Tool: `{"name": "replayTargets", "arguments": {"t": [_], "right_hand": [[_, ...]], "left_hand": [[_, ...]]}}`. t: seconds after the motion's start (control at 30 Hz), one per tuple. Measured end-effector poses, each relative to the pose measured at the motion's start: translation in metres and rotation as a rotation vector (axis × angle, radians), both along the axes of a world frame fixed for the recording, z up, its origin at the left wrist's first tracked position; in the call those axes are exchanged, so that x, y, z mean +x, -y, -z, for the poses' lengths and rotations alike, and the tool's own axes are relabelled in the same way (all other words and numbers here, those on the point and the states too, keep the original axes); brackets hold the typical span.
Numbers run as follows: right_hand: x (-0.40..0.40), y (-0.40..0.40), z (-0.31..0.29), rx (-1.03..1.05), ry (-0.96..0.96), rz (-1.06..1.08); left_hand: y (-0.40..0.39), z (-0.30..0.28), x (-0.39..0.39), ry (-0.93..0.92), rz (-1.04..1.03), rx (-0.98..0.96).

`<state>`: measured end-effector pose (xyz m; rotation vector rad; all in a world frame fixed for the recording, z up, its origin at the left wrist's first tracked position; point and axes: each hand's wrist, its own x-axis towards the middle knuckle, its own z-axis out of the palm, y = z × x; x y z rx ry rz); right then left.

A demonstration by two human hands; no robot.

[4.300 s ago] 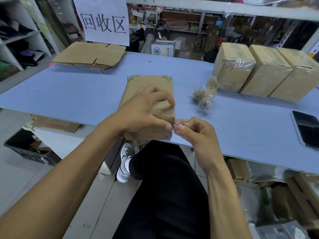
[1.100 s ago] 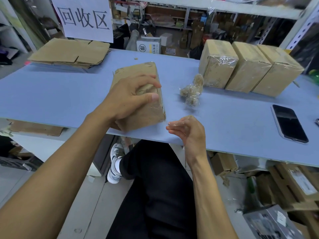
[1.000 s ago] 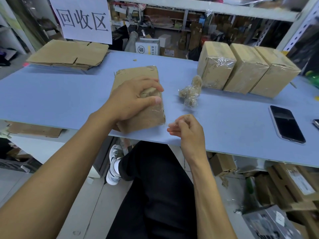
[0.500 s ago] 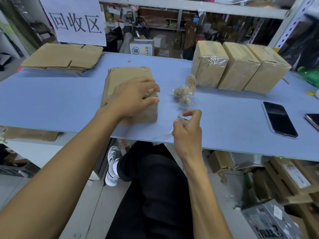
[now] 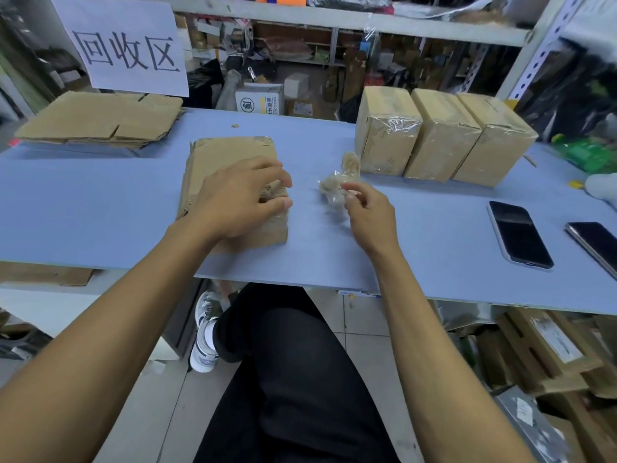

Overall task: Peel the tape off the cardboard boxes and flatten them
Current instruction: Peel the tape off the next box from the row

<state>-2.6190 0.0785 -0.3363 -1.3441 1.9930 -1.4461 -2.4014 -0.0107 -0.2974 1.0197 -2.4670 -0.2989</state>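
The left hand lies on top of a cardboard box that sits on the blue table, near its front edge and a little left of centre. The fingers are spread and bent over the box's right near corner, thumb against its right side, holding it down.

The right hand hovers over the table just right of the box, beside a crumpled wad of peeled tape. Its fingers are loosely curled, with thumb and forefinger close together at the wad; a bit of clear tape seems to be between them, but blur makes it hard to tell whether they pinch it.

Three more boxes, wrapped with clear tape, stand in a row at the far right of the table, touching each other. The wad lies just in front of the leftmost of them. A pile of flattened cardboard lies at the far left, under a paper sign with three printed characters. Two phones lie face up at the right edge, side by side, the right one cut off by the frame.
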Motion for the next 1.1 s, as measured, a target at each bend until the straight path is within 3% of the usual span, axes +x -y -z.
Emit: {"name": "replayTargets", "arguments": {"t": [0.17,0.3,0.43,0.77,0.83,0.97,1.1], "right_hand": [[-0.012,0.033,0.008,0.038,-0.093,0.076],[-0.008,0.032,0.006,0.088,0.08,0.099],[-0.01,0.025,0.01,0.194,-0.192,0.023],[-0.027,0.023,-0.002,0.61,-0.234,0.053],[-0.02,0.012,-0.005,0.563,-0.186,0.07],[0.01,-0.013,-0.005,0.243,-0.1,0.18],[0.053,-0.029,-0.001,0.148,0.056,0.006]], "left_hand": [[-0.002,-0.001,0.0,-0.003,0.0,-0.004],[-0.002,-0.002,0.001,-0.003,-0.001,-0.006],[0.0,-0.002,0.002,-0.006,0.007,0.007],[0.0,0.0,0.003,0.025,0.003,0.015],[0.0,-0.001,0.003,0.015,0.002,0.024],[-0.002,-0.003,0.005,-0.033,0.001,0.084],[-0.011,-0.018,0.018,-0.326,-0.02,0.195]]}}
